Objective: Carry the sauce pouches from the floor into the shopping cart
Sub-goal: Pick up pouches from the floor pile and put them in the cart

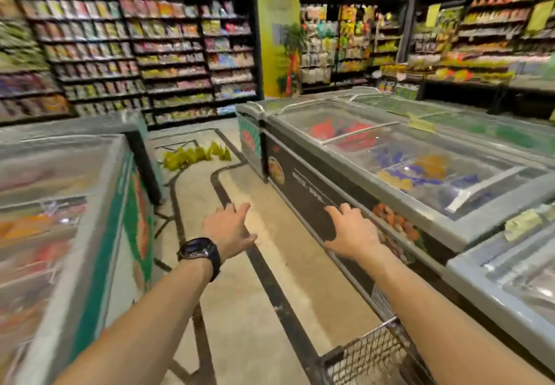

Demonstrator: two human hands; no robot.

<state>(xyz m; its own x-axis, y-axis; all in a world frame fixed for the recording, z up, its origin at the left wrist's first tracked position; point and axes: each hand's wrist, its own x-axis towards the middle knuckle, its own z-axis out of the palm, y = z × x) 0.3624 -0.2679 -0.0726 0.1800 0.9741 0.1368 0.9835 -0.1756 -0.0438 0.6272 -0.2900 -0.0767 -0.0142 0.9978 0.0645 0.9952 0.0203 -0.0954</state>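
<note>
On the left stands a chest freezer (60, 204) with a glass lid and a green side. Next to it, the left hand (229, 231) (a black watch (199, 252) is on its wrist) is stretched forward over the floor (240, 309), fingers spread, and it holds nothing. Far ahead, at the end of the aisle, the yellow sauce pouches (196, 156) lie in a loose heap on the floor, well apart from both hands. The right hand (351, 231) is also open and empty, in front of the dark side of the long freezer (390, 156). At the bottom right, a corner of the wire shopping cart (372, 354) shows under the right forearm.
</note>
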